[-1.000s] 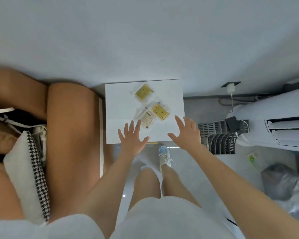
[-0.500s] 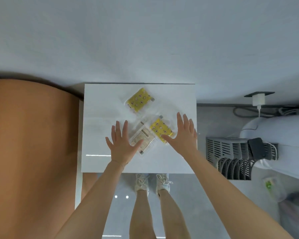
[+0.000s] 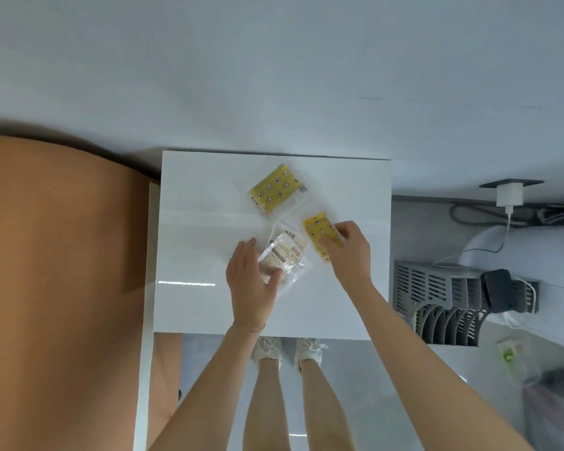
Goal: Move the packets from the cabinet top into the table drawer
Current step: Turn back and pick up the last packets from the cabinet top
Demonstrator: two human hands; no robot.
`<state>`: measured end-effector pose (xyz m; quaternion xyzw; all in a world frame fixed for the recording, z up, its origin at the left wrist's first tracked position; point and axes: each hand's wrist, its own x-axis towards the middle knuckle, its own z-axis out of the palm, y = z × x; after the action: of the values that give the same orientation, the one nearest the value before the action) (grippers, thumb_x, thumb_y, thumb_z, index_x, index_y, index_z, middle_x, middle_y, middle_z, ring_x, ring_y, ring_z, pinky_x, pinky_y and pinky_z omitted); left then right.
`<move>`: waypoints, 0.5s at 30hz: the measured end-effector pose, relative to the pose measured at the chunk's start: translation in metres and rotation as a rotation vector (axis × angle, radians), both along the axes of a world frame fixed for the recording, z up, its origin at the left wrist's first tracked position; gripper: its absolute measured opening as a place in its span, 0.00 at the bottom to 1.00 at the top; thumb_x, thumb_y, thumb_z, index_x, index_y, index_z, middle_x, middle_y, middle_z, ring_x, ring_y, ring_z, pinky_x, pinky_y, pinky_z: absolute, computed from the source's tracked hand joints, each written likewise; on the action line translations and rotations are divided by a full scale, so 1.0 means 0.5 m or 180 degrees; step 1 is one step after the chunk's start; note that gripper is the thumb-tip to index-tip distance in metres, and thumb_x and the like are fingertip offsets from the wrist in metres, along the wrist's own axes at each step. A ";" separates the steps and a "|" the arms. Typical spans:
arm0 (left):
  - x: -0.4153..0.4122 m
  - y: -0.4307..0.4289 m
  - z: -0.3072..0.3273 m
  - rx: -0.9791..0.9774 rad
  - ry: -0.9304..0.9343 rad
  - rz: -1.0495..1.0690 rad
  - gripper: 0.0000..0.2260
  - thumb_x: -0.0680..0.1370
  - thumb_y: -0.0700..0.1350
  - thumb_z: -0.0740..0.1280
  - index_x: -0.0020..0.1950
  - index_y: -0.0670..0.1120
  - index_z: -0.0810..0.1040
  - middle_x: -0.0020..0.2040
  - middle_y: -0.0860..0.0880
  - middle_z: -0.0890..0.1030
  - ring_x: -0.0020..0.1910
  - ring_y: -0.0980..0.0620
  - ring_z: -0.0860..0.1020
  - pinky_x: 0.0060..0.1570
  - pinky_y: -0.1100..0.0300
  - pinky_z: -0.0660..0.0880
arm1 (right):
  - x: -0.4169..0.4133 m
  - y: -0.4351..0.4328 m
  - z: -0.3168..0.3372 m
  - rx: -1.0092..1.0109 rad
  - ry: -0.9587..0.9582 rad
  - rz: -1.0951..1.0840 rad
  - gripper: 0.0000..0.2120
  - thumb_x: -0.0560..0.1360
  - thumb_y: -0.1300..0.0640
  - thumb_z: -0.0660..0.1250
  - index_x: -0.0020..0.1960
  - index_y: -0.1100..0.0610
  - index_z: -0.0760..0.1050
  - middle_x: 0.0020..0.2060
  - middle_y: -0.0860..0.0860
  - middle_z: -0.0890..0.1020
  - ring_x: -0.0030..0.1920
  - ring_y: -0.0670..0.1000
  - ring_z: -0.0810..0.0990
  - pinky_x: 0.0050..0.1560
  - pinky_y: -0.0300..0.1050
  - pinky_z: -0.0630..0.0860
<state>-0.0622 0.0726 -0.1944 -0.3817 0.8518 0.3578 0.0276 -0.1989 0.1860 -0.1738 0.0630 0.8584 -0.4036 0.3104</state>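
Observation:
Three packets lie on the white cabinet top [image 3: 202,242]. A yellow patterned packet [image 3: 275,191] rests alone toward the back, untouched. My left hand [image 3: 251,281] closes around a clear packet with pale contents [image 3: 285,257], thumb on its near end. My right hand [image 3: 347,252] pinches a second yellow packet [image 3: 316,231] at its right edge, covering part of it. The table drawer is not in view.
A brown sofa back [image 3: 62,271] borders the cabinet on the left. To the right stand a grey slotted rack [image 3: 437,304], a white appliance [image 3: 528,255] and a wall charger [image 3: 509,195] with cable. My legs and shoes [image 3: 287,349] are below the cabinet's front edge.
Both hands came down from hovering with spread fingers onto the packets. The left now grips the clear packet, the right the nearer yellow one. The view has moved closer over the cabinet.

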 end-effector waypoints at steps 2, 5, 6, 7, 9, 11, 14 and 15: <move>-0.004 -0.016 0.011 0.0118 0.0137 0.0251 0.15 0.70 0.44 0.71 0.53 0.41 0.75 0.51 0.45 0.81 0.54 0.44 0.77 0.55 0.51 0.72 | -0.018 -0.021 0.001 -0.0174 -0.0082 -0.0349 0.05 0.74 0.59 0.69 0.47 0.56 0.74 0.39 0.44 0.77 0.41 0.46 0.76 0.34 0.28 0.69; 0.000 -0.041 0.025 0.0400 0.0170 0.0814 0.11 0.73 0.42 0.70 0.44 0.47 0.67 0.40 0.49 0.81 0.39 0.51 0.78 0.39 0.58 0.72 | -0.039 -0.066 -0.005 -0.0427 -0.0149 -0.0754 0.07 0.73 0.58 0.70 0.50 0.56 0.75 0.45 0.47 0.78 0.50 0.50 0.79 0.42 0.35 0.72; 0.000 -0.046 0.030 0.0505 0.0164 0.1045 0.12 0.73 0.42 0.70 0.43 0.48 0.65 0.39 0.50 0.80 0.35 0.56 0.79 0.36 0.62 0.71 | -0.045 -0.082 -0.008 -0.0460 -0.0097 -0.0715 0.10 0.73 0.58 0.71 0.53 0.55 0.75 0.49 0.49 0.78 0.51 0.49 0.78 0.43 0.34 0.72; -0.001 -0.050 0.031 0.0588 0.0165 0.1219 0.12 0.74 0.41 0.69 0.43 0.47 0.64 0.39 0.51 0.78 0.32 0.59 0.78 0.33 0.66 0.70 | -0.051 -0.099 -0.010 -0.0447 -0.0023 -0.0603 0.14 0.72 0.59 0.71 0.57 0.54 0.74 0.53 0.49 0.75 0.50 0.45 0.77 0.42 0.30 0.71; 0.000 -0.064 0.034 0.0661 0.0159 0.1331 0.11 0.75 0.41 0.68 0.43 0.47 0.64 0.39 0.51 0.75 0.32 0.63 0.76 0.30 0.71 0.68 | -0.064 -0.134 -0.013 -0.0369 0.0006 -0.0354 0.26 0.73 0.61 0.70 0.69 0.52 0.68 0.57 0.49 0.68 0.43 0.39 0.73 0.35 0.27 0.69; 0.002 -0.080 0.029 0.0748 0.0202 0.1254 0.10 0.75 0.43 0.69 0.45 0.47 0.66 0.42 0.50 0.77 0.37 0.59 0.77 0.36 0.66 0.71 | -0.077 -0.161 -0.019 -0.0212 -0.0107 -0.0184 0.34 0.73 0.61 0.69 0.75 0.52 0.60 0.60 0.50 0.65 0.40 0.42 0.71 0.32 0.30 0.67; 0.017 -0.106 0.019 0.0908 0.0240 0.1240 0.11 0.71 0.50 0.67 0.47 0.46 0.69 0.43 0.51 0.78 0.42 0.49 0.78 0.41 0.56 0.75 | -0.086 -0.183 -0.028 0.0149 -0.0175 0.0169 0.37 0.72 0.60 0.69 0.76 0.51 0.55 0.63 0.52 0.65 0.43 0.48 0.72 0.34 0.36 0.70; 0.022 -0.113 0.017 0.0902 0.0267 0.1250 0.12 0.71 0.50 0.67 0.48 0.46 0.70 0.42 0.51 0.78 0.43 0.48 0.78 0.42 0.56 0.75 | -0.084 -0.189 -0.028 0.0234 -0.0167 0.0279 0.37 0.72 0.60 0.69 0.76 0.50 0.56 0.63 0.52 0.66 0.43 0.48 0.73 0.37 0.39 0.72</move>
<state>-0.0513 0.0160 -0.1860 -0.5171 0.7030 0.4877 -0.0246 -0.2408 0.0917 -0.1879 0.0473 0.8662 -0.3559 0.3476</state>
